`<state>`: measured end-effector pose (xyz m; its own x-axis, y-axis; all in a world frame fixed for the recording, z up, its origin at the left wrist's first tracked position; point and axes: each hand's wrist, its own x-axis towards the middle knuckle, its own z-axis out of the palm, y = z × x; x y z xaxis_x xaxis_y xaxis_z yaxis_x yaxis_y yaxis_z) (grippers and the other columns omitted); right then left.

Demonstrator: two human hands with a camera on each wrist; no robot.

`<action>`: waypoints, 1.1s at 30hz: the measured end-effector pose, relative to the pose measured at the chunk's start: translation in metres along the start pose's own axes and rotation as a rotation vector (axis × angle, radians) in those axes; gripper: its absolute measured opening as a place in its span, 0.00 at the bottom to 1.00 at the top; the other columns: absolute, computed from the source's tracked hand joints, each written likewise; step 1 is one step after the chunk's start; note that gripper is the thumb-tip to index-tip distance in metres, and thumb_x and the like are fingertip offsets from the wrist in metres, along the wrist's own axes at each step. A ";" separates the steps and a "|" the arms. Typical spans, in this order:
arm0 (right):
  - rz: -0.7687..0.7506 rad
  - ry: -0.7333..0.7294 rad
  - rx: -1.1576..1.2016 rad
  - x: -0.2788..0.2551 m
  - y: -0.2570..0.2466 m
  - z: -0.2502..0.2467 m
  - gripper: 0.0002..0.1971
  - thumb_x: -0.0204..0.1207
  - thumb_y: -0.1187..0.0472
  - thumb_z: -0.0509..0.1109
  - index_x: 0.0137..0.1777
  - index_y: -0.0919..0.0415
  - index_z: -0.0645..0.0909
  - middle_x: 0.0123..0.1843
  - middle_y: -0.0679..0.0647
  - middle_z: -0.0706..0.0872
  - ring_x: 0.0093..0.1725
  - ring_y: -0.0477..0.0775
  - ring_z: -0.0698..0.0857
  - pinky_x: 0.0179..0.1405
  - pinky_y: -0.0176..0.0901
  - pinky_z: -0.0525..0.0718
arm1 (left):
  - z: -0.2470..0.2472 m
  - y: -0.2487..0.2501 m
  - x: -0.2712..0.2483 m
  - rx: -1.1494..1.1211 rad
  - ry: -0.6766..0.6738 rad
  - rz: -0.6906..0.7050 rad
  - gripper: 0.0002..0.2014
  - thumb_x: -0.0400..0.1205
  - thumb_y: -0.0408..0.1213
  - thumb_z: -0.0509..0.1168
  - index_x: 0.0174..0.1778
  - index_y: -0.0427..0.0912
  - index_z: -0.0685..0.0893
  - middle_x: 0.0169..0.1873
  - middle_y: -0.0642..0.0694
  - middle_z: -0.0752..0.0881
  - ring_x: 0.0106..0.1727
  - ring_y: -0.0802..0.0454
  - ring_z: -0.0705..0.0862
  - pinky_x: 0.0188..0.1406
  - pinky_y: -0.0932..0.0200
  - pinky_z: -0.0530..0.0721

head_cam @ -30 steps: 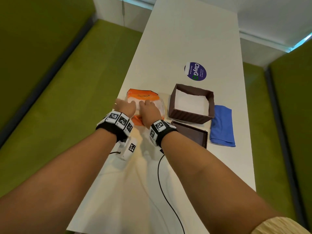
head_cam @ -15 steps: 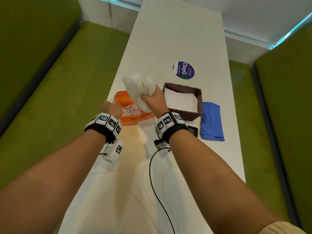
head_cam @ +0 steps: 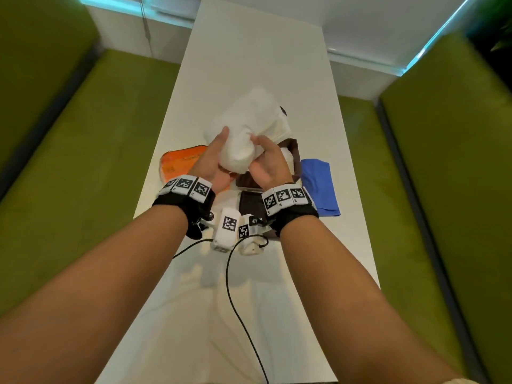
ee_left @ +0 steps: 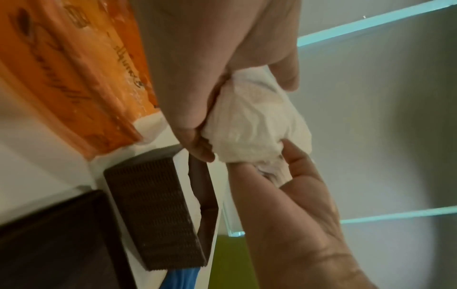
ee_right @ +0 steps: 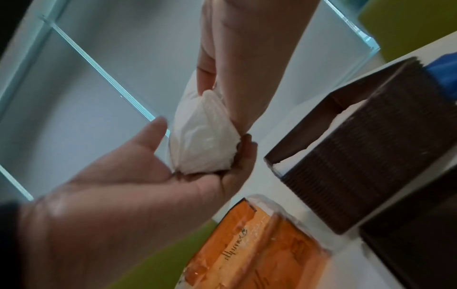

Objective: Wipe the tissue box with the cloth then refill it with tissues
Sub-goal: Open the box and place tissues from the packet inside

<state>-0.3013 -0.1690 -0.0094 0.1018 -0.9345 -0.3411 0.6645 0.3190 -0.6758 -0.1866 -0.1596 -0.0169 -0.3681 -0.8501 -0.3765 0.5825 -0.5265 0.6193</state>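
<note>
Both hands, left hand (head_cam: 214, 159) and right hand (head_cam: 267, 162), gripped the tissues (head_cam: 243, 134); squaring them suited the tissue box (ee_right: 366, 176), nearer right.

tissues (head_cam: 243, 134) white | pack (head_cam: 180, 162) orange | box (ee_left: 153, 211) ribbed brown | cloth (head_cam: 318, 184) blue

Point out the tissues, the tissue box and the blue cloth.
tissues (head_cam: 243, 128), head view, middle of the white wad.
tissue box (ee_right: 371, 156), right wrist view, ribbed brown side wall.
cloth (head_cam: 318, 181), head view, middle of the blue fabric.
</note>
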 end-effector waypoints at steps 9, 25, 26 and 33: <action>0.042 0.096 -0.269 -0.034 -0.044 -0.066 0.20 0.75 0.54 0.71 0.64 0.61 0.79 0.61 0.59 0.85 0.64 0.62 0.83 0.67 0.58 0.81 | 0.001 -0.006 -0.002 0.285 0.051 -0.096 0.11 0.86 0.39 0.61 0.63 0.44 0.79 0.49 0.49 0.91 0.51 0.52 0.89 0.42 0.55 0.92; -0.212 -0.080 -0.520 -0.068 -0.028 -0.034 0.19 0.72 0.71 0.71 0.63 0.61 0.78 0.58 0.59 0.85 0.59 0.56 0.84 0.67 0.56 0.82 | 0.018 -0.017 -0.021 -0.296 -0.084 0.120 0.31 0.76 0.54 0.62 0.72 0.40 0.75 0.69 0.37 0.81 0.72 0.37 0.79 0.70 0.38 0.78; -0.214 -0.081 -0.559 -0.070 -0.026 -0.032 0.22 0.70 0.71 0.72 0.65 0.62 0.76 0.58 0.58 0.84 0.58 0.55 0.84 0.65 0.55 0.82 | 0.020 -0.016 -0.022 -0.337 -0.149 0.130 0.32 0.75 0.55 0.62 0.72 0.39 0.74 0.68 0.36 0.81 0.71 0.37 0.79 0.69 0.37 0.79; -0.310 -0.032 -0.712 -0.081 -0.024 -0.026 0.21 0.66 0.76 0.77 0.54 0.57 0.78 0.49 0.48 0.84 0.48 0.39 0.86 0.53 0.37 0.86 | 0.023 -0.011 -0.022 -0.341 -0.278 0.144 0.41 0.54 0.49 0.85 0.63 0.36 0.83 0.58 0.36 0.87 0.66 0.38 0.83 0.66 0.37 0.81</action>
<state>-0.3446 -0.0965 0.0170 0.0178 -0.9983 -0.0563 0.0314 0.0568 -0.9979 -0.2017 -0.1352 0.0010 -0.4189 -0.9049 -0.0757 0.8300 -0.4154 0.3722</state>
